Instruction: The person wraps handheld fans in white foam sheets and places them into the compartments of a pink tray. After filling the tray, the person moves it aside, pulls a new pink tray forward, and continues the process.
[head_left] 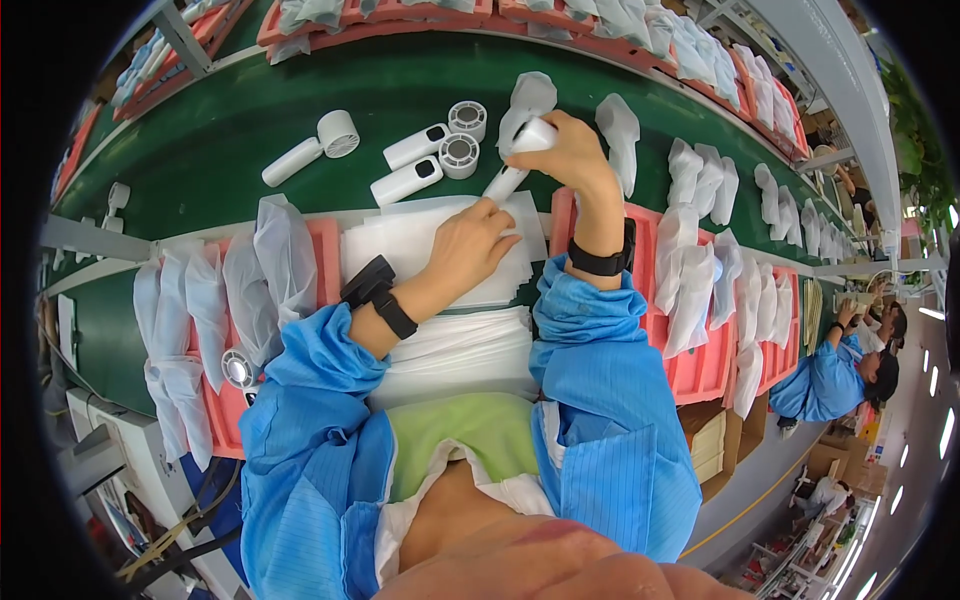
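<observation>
My right hand [575,155] is closed around the head of a white handheld fan [508,183], whose handle slants down to the left. My left hand [468,248] is over a stack of white translucent bags [385,250], fingers bent and thumb apart. Its fingertips are at the lower end of the handle; whether they touch it I cannot tell. Just beyond the held fan is a translucent bag [530,95], its contents partly hidden by my right hand. To the left lie two white fans [412,180] side by side and another fan [292,162].
Pink trays [325,262] with bagged fans stand to my left, and a similar tray [705,370] to my right. More bagged fans [708,180] lie on the green bench [240,115]. A raised row of pink trays [385,12] runs along the back. A co-worker in blue [825,385] sits far right.
</observation>
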